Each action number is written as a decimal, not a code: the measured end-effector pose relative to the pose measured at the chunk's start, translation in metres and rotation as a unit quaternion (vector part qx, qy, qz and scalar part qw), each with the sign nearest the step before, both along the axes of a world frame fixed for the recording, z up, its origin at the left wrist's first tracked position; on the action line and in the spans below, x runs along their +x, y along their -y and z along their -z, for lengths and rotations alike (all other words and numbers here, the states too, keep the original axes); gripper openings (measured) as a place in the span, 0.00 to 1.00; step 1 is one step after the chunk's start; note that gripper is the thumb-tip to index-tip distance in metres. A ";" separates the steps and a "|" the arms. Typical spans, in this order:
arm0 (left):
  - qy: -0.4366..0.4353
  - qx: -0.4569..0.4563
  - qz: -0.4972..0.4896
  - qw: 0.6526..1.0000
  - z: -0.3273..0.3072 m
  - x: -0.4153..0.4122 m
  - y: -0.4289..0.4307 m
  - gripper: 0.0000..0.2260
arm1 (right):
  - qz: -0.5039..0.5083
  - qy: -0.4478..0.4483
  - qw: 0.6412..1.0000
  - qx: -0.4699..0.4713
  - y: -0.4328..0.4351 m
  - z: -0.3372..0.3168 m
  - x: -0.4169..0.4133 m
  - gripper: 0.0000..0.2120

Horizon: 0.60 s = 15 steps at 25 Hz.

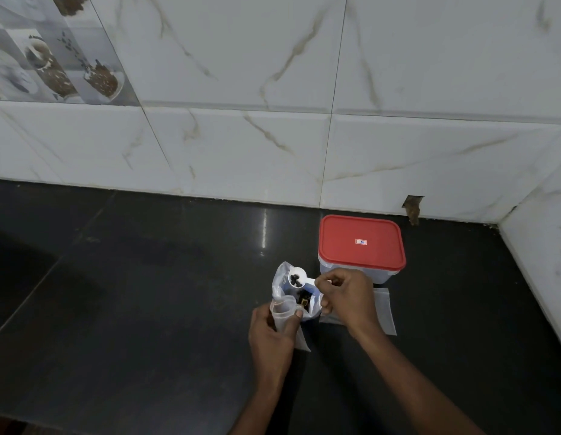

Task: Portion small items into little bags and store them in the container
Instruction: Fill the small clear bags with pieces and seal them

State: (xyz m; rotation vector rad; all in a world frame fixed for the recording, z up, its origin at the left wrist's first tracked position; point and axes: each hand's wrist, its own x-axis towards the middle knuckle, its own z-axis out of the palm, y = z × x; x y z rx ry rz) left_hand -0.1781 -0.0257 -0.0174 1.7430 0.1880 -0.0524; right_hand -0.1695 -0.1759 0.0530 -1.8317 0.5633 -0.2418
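My right hand [348, 296] pinches the handle of a white plastic spoon [297, 276] whose bowl carries a few small dark items. The spoon hovers over a larger open pouch [282, 277] that stands on the black counter and shows dark contents inside. My left hand [271, 335] grips a small clear bag [282, 312], holding its mouth open just in front of the pouch. A clear container with a red lid [360, 243] stands shut behind my right hand, near the wall.
Flat empty clear bags [384, 312] lie on the black counter [147, 293] under my right wrist. A white marble-tiled wall [273, 136] runs along the back and turns at the right corner [530, 246].
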 end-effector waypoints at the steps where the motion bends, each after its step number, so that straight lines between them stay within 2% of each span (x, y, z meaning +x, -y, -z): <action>1: 0.003 0.002 0.015 1.000 -0.004 0.004 0.001 0.12 | -0.005 0.029 1.000 -0.005 -0.001 -0.004 -0.005 0.06; 2: 0.002 0.004 0.029 1.000 -0.006 0.009 0.001 0.13 | -0.012 0.064 0.997 -0.030 -0.004 -0.007 -0.010 0.05; 4: -0.002 0.007 0.046 0.999 -0.006 0.016 0.000 0.15 | -0.048 0.163 0.967 -0.188 -0.007 -0.003 -0.021 0.03; 5: -0.007 0.007 0.051 0.999 -0.005 0.018 0.001 0.14 | -0.084 0.207 0.929 -0.296 -0.009 0.003 -0.027 0.02; 7: -0.015 0.003 0.060 0.998 -0.006 0.020 0.001 0.11 | -0.170 0.254 0.829 -0.468 -0.008 0.021 -0.038 0.06; 8: -0.015 -0.001 0.065 0.998 -0.008 0.019 0.001 0.10 | -0.193 0.269 0.788 -0.519 -0.006 0.029 -0.042 0.08; 9: -0.012 -0.003 0.067 0.998 -0.009 0.019 0.002 0.10 | -0.196 0.282 0.767 -0.542 -0.004 0.035 -0.046 0.10; 13: -0.007 -0.018 0.070 0.997 -0.008 0.017 0.002 0.14 | -0.149 0.315 0.770 -0.534 -0.005 0.036 -0.049 0.10; 14: -0.012 -0.023 0.070 0.997 -0.005 0.017 0.001 0.15 | -0.133 0.306 0.784 -0.524 -0.007 0.035 -0.047 0.12; 15: -0.020 -0.023 0.070 0.997 -0.001 0.017 0.001 0.16 | -0.115 0.281 0.817 -0.491 -0.007 0.033 -0.043 0.11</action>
